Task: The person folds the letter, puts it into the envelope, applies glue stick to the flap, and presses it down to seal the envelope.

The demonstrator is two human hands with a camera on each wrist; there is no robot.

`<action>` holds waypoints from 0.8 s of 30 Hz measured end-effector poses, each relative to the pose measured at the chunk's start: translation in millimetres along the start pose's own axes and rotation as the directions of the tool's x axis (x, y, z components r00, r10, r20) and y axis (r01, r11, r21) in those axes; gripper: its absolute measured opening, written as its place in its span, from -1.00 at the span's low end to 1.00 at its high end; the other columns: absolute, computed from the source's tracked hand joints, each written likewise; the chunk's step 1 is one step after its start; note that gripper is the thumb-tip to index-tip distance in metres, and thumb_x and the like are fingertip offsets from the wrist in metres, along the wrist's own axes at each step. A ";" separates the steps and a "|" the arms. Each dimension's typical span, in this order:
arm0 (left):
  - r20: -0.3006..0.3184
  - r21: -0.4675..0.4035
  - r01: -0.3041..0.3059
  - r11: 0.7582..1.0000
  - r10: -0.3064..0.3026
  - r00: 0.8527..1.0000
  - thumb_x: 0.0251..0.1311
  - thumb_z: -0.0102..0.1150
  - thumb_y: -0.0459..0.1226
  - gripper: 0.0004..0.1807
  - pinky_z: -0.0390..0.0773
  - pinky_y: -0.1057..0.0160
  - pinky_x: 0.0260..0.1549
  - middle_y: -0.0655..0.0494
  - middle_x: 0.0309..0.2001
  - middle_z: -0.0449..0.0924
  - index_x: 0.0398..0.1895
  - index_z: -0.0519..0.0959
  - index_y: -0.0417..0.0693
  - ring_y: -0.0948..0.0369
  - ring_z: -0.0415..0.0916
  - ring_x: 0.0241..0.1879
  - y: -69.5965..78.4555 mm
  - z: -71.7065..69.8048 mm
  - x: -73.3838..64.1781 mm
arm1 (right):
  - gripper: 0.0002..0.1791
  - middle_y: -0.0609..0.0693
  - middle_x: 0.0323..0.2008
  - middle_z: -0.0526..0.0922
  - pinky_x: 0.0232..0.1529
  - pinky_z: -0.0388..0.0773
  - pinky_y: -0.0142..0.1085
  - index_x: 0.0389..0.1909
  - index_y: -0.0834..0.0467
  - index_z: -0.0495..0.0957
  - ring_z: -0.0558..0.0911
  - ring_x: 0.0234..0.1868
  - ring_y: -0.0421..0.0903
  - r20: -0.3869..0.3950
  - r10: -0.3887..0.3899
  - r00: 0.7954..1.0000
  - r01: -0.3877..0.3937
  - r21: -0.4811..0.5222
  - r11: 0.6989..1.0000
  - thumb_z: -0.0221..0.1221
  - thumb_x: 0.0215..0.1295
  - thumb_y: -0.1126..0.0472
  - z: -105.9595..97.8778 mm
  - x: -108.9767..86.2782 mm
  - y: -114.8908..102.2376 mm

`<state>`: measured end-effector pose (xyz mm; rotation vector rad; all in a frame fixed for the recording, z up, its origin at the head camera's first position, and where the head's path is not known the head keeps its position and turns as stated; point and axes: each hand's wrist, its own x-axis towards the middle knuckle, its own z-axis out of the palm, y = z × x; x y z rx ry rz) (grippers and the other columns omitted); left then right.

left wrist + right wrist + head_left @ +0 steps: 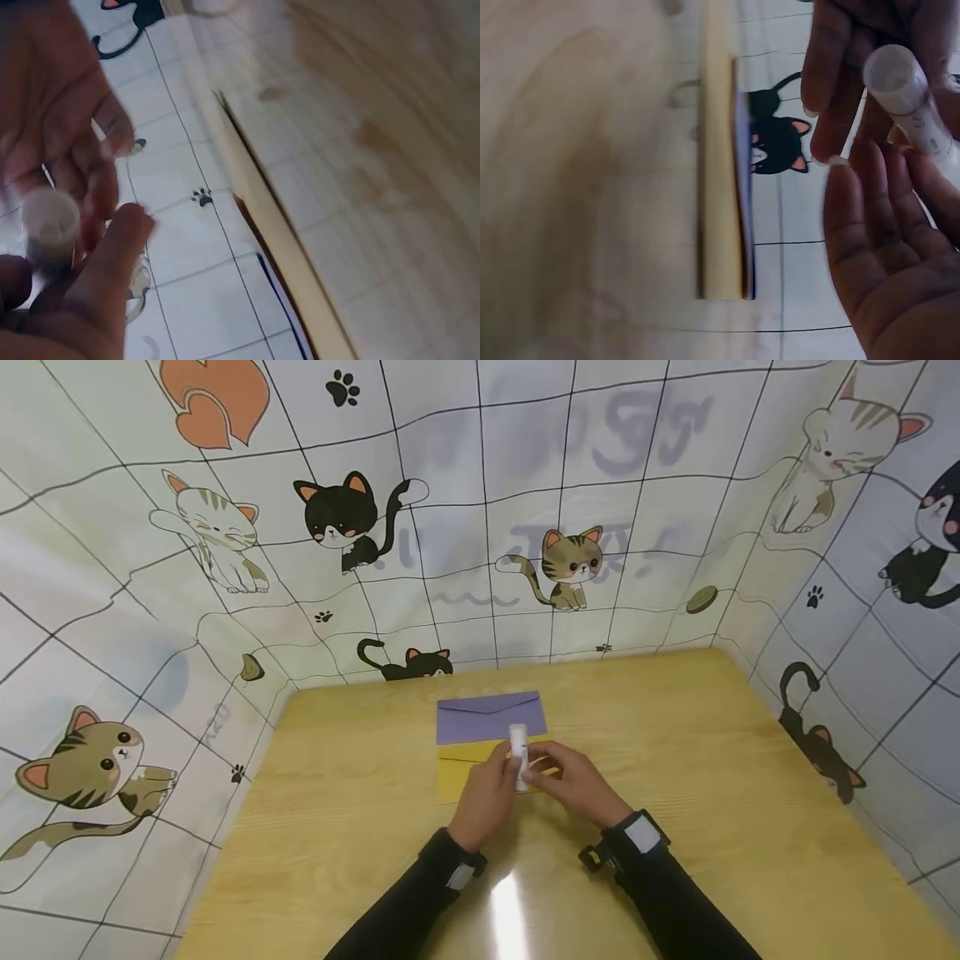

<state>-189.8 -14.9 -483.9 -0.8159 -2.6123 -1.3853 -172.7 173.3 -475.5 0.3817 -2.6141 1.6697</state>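
Note:
A white glue stick (519, 745) stands nearly upright between my two hands, over the near side of the envelopes. My left hand (482, 797) grips it, with the thumb along its side. In the left wrist view, the round end of the glue stick (50, 217) shows between thumb and index finger. My right hand (576, 781) is close on the other side, its thumb against the tube. The right wrist view shows the fingers (845, 217) of this hand fairly straight beside the glue stick (900, 79). A purple envelope (487, 718) and a yellow envelope (453, 774) lie beyond the hands.
The wooden table (352, 760) spreads around the hands. A cat-print cloth (465, 527) hangs behind it and along both sides. Dark straps circle both wrists, and light glares off the table's near part.

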 end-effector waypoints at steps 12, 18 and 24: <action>0.091 0.286 0.054 0.957 -0.084 0.992 0.50 -0.30 0.15 -0.36 0.62 -0.03 -0.04 -0.04 0.15 0.62 0.41 0.35 -0.02 0.08 0.55 0.01 -5.5 6.5 18.8 | -0.60 0.15 -0.17 0.71 -0.15 0.63 -0.02 -0.04 0.20 0.63 0.63 -0.19 -0.01 -0.194 0.194 0.962 -0.240 -0.252 0.938 0.29 0.24 0.00 -46.6 39.5 57.4; -0.062 0.603 0.107 0.790 -0.087 0.994 0.34 -0.20 0.31 -0.31 0.36 -0.43 0.13 -0.10 0.39 0.37 0.40 0.38 0.22 -0.26 0.14 0.36 -19.0 -2.7 26.4 | -0.66 -0.05 -0.69 0.49 -0.62 0.35 -0.27 -0.66 0.16 0.59 0.44 -0.63 -0.10 -0.136 0.298 0.945 -0.326 -0.475 0.817 0.31 0.16 0.03 -64.8 50.5 84.0; -0.093 0.667 0.153 0.729 -0.122 0.988 0.16 -0.38 0.54 -0.16 0.08 -0.62 0.16 -0.08 0.54 0.05 0.46 0.23 0.51 -0.32 -0.27 0.45 -42.2 -10.0 34.5 | -0.33 0.28 -0.15 0.66 -0.15 0.60 0.05 -0.04 0.36 0.58 0.60 -0.13 0.18 -0.217 0.217 0.952 -0.299 -0.490 0.819 0.21 0.26 -0.23 -74.5 34.5 73.2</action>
